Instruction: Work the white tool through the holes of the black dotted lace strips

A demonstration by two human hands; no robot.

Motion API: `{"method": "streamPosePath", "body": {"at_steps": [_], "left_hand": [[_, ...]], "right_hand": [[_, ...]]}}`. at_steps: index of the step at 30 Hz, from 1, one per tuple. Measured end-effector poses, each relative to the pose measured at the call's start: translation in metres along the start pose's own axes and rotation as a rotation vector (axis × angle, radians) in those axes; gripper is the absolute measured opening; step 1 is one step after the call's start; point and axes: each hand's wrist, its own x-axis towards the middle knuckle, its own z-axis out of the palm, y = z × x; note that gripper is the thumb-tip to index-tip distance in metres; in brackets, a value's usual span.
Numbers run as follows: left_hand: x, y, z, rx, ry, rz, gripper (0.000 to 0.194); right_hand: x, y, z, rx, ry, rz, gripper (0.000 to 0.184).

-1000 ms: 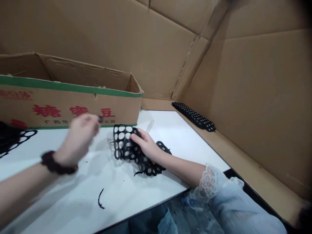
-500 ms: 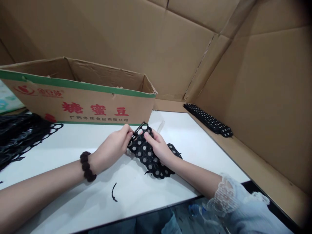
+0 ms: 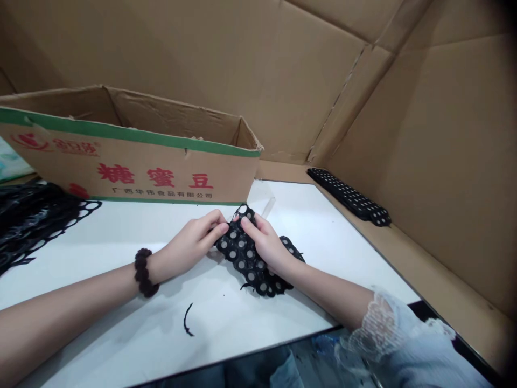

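Observation:
Between my hands is a black sheet with rows of round holes (image 3: 241, 253), tilted above the white table and looking like soft perforated rubber or mesh. My right hand (image 3: 269, 242) grips it from the right, thumb pressed on its face and fingers hidden behind. At its upper left edge my left hand (image 3: 205, 237) pinches the border, thumb against the bent fingers. Another part of black holed material (image 3: 291, 248) shows past my right wrist; whether it is the same piece I cannot tell. A thin curved black scrap (image 3: 187, 320) lies nearer to me on the table.
An open cardboard box (image 3: 169, 172) with a green rim stands behind my hands. To the left is a heap of black holed strips (image 3: 36, 226). A stack of black dotted pieces (image 3: 347, 196) rests along the right cardboard wall (image 3: 444, 161). A clear strip (image 3: 267, 207) lies behind my right hand.
My left thumb and fingers have shifted slightly right along the sheet's upper edge, and the open loops at the top now show less. The view has moved slightly; my right hand keeps its grip.

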Motion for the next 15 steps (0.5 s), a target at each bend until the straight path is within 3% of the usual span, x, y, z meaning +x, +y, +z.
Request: {"method": "streamPosePath", "body": {"at_steps": [4,7,12,13,15], "left_hand": [[0.001,0.001,-0.001,0.015,0.085,0.030,0.026],[0.005,-0.001,-0.012,0.118,0.182,0.038,0.024],[0.014,-0.004,-0.047,0.249,0.634,-0.109,0.019],[0.014,-0.002,-0.050,0.309,0.668,-0.097,0.018],[0.012,0.003,-0.047,0.417,0.622,-0.031,0.016]], "right_hand": [[0.003,0.005,0.001,-0.065,0.036,-0.025,0.019],[0.004,0.010,-0.001,-0.083,0.078,-0.010,0.019],[0.004,0.011,-0.005,-0.049,0.176,0.094,0.022],[0.004,0.009,-0.005,-0.040,0.165,0.104,0.023],[0.003,0.005,-0.001,-0.033,0.114,0.089,0.023]]}}
